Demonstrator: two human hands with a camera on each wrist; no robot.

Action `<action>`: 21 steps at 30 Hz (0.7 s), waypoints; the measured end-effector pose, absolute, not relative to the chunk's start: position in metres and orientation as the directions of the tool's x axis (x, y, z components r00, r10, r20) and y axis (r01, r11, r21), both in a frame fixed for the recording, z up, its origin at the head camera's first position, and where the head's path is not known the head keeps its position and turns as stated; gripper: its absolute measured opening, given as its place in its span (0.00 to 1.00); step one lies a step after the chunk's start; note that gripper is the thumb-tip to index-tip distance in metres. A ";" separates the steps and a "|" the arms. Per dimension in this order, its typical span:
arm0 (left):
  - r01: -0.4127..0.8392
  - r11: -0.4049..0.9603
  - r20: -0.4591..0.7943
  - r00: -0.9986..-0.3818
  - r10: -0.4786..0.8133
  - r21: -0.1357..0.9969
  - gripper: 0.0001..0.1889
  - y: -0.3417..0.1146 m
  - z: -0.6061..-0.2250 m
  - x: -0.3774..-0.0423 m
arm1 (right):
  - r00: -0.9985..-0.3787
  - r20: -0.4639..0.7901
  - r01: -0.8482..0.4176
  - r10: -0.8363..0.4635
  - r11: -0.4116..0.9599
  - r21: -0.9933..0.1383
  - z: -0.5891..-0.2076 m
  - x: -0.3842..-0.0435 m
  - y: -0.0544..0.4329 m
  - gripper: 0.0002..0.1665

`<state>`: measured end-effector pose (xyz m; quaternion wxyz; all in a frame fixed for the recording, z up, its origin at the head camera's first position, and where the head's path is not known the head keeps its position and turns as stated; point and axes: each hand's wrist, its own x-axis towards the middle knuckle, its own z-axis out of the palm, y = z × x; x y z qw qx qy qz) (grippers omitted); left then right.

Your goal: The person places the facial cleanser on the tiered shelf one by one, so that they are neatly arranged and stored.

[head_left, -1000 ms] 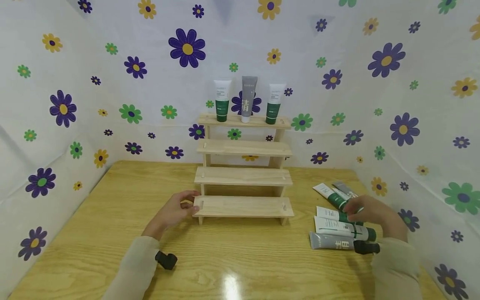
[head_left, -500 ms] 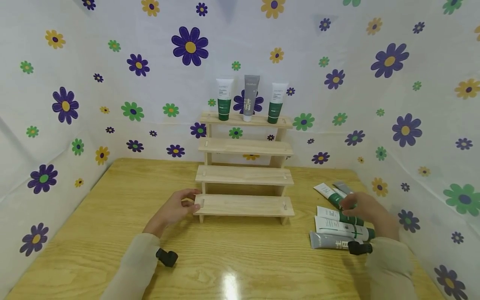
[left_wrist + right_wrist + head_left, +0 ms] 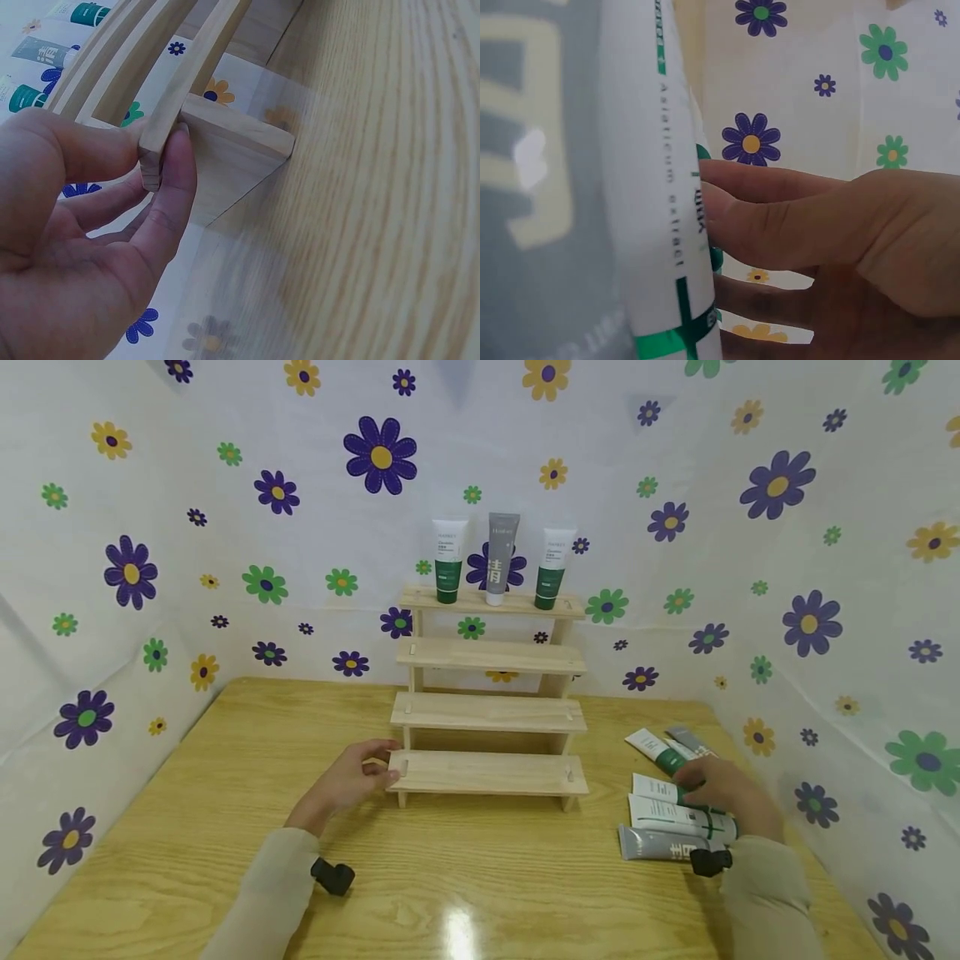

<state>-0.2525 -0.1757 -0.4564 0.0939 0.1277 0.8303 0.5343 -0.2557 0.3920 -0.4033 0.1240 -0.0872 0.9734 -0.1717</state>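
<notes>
My left hand (image 3: 348, 783) pinches the left end of the lowest board of a wooden step shelf (image 3: 487, 772); in the left wrist view, thumb and forefinger lie on either side of that board (image 3: 166, 112). At the right, my right hand (image 3: 731, 789) has its thumb and fingers about the green end of a small white-and-green squeeze tube (image 3: 655, 787) lying on the table. Close beside it lie a larger white tube (image 3: 667, 814) and a grey tube (image 3: 652, 843). These two hide part of the right fingertips in the right wrist view.
On the top step stand two white-and-green tubes (image 3: 448, 560) (image 3: 551, 568) with a grey tube (image 3: 501, 556) between them. Behind the right hand lie more tubes, including a white-and-green tube (image 3: 654, 750). Flowered cloth (image 3: 315, 527) encloses the wooden table (image 3: 262, 735) at the back and sides.
My right hand has moved left and come down onto the small white-and-green tube. The left hand keeps its grip on the shelf's lowest board.
</notes>
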 end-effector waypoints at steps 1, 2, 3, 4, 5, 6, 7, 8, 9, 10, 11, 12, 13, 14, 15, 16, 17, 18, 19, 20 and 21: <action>0.111 0.398 -0.020 -0.950 0.311 0.911 0.27 -0.176 -0.457 -0.253 | -0.953 -0.210 -0.131 -0.216 0.925 -0.357 -0.404 -0.256 0.392 0.17; 0.110 0.398 -0.020 -0.950 0.310 0.911 0.26 -0.176 -0.457 -0.253 | -0.953 -0.212 -0.129 -0.215 0.925 -0.358 -0.405 -0.257 0.391 0.18; 0.110 0.399 -0.021 -0.950 0.311 0.910 0.26 -0.176 -0.457 -0.253 | -0.954 -0.213 -0.125 -0.212 0.925 -0.359 -0.406 -0.257 0.391 0.18; 0.108 0.399 -0.023 -0.951 0.309 0.911 0.26 -0.176 -0.457 -0.253 | -0.954 -0.213 -0.122 -0.209 0.924 -0.361 -0.406 -0.258 0.391 0.18; 0.106 0.399 -0.024 -0.951 0.308 0.911 0.26 -0.176 -0.457 -0.253 | -0.954 -0.213 -0.122 -0.210 0.923 -0.366 -0.406 -0.258 0.390 0.19; 0.106 0.400 -0.024 -0.952 0.306 0.911 0.26 -0.175 -0.458 -0.253 | -0.955 -0.208 -0.122 -0.211 0.921 -0.370 -0.406 -0.258 0.390 0.19; 0.108 0.400 -0.022 -0.951 0.307 0.910 0.26 -0.175 -0.458 -0.254 | -0.955 -0.204 -0.127 -0.216 0.918 -0.376 -0.407 -0.258 0.390 0.20; 0.109 0.399 -0.021 -0.951 0.309 0.910 0.26 -0.175 -0.459 -0.254 | -0.955 -0.201 -0.131 -0.220 0.915 -0.381 -0.407 -0.258 0.390 0.21; 0.109 0.399 -0.021 -0.951 0.309 0.911 0.26 -0.175 -0.459 -0.254 | -0.954 -0.196 -0.139 -0.227 0.913 -0.383 -0.407 -0.258 0.390 0.21; 0.110 0.397 -0.020 -0.951 0.308 0.911 0.26 -0.175 -0.460 -0.254 | -0.954 -0.192 -0.142 -0.230 0.912 -0.385 -0.407 -0.258 0.390 0.22; 0.111 0.394 -0.018 -0.951 0.309 0.912 0.26 -0.174 -0.460 -0.255 | -0.953 -0.190 -0.147 -0.234 0.910 -0.388 -0.407 -0.258 0.390 0.22; 0.111 0.394 -0.018 -0.951 0.310 0.913 0.26 -0.174 -0.460 -0.255 | -0.953 -0.187 -0.151 -0.238 0.909 -0.389 -0.406 -0.258 0.390 0.22; 0.109 0.392 -0.019 -0.951 0.309 0.914 0.26 -0.174 -0.461 -0.255 | -0.953 -0.186 -0.154 -0.241 0.908 -0.390 -0.406 -0.258 0.390 0.22; 0.106 0.392 -0.021 -0.951 0.307 0.914 0.26 -0.174 -0.461 -0.255 | -0.953 -0.185 -0.155 -0.241 0.908 -0.389 -0.406 -0.257 0.389 0.22; 0.104 0.392 -0.022 -0.952 0.306 0.914 0.26 -0.174 -0.461 -0.255 | -0.953 -0.184 -0.153 -0.240 0.908 -0.390 -0.406 -0.257 0.389 0.21; 0.104 0.391 -0.022 -0.952 0.306 0.914 0.26 -0.174 -0.461 -0.255 | -0.953 -0.180 -0.156 -0.242 0.906 -0.394 -0.405 -0.257 0.389 0.21; 0.104 0.392 -0.023 -0.952 0.305 0.914 0.26 -0.174 -0.461 -0.256 | -0.953 -0.176 -0.161 -0.247 0.903 -0.398 -0.405 -0.257 0.389 0.20; 0.105 0.394 -0.022 -0.952 0.304 0.913 0.26 -0.175 -0.462 -0.256 | -0.953 -0.171 -0.164 -0.249 0.902 -0.400 -0.406 -0.257 0.389 0.20; 0.106 0.395 -0.021 -0.953 0.304 0.913 0.26 -0.175 -0.462 -0.256 | -0.953 -0.166 -0.168 -0.253 0.900 -0.402 -0.406 -0.257 0.390 0.20; 0.107 0.397 -0.020 -0.952 0.304 0.912 0.25 -0.175 -0.462 -0.256 | -0.953 -0.160 -0.174 -0.257 0.897 -0.405 -0.406 -0.257 0.390 0.19; 0.108 0.397 -0.019 -0.953 0.304 0.912 0.25 -0.175 -0.461 -0.256 | -0.954 -0.152 -0.178 -0.258 0.896 -0.407 -0.407 -0.258 0.391 0.19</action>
